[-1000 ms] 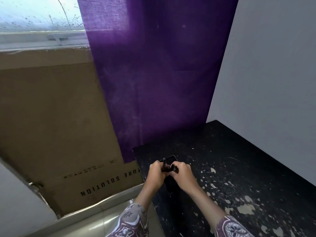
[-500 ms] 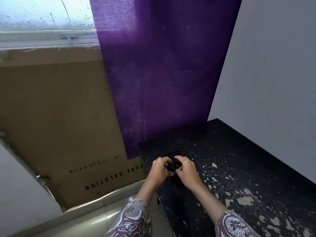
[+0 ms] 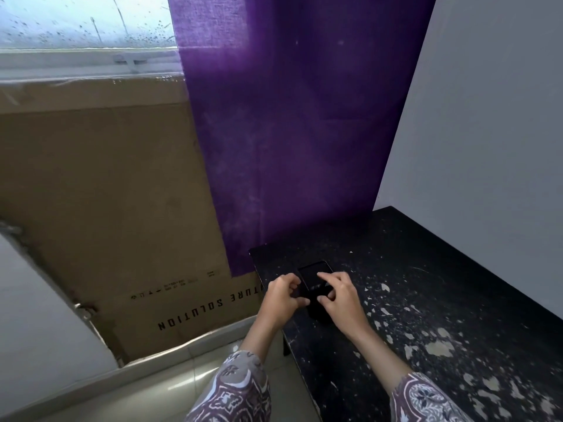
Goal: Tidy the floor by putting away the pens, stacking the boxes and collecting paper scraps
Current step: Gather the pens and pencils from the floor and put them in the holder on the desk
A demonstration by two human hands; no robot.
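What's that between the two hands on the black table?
In the head view, a flat black phone-like object lies on the black table between the left hand and right hand, whose fingers touch it.

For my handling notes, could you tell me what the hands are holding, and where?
Both the left hand and the right hand curl over a flat black object lying on the black table, at its near end.
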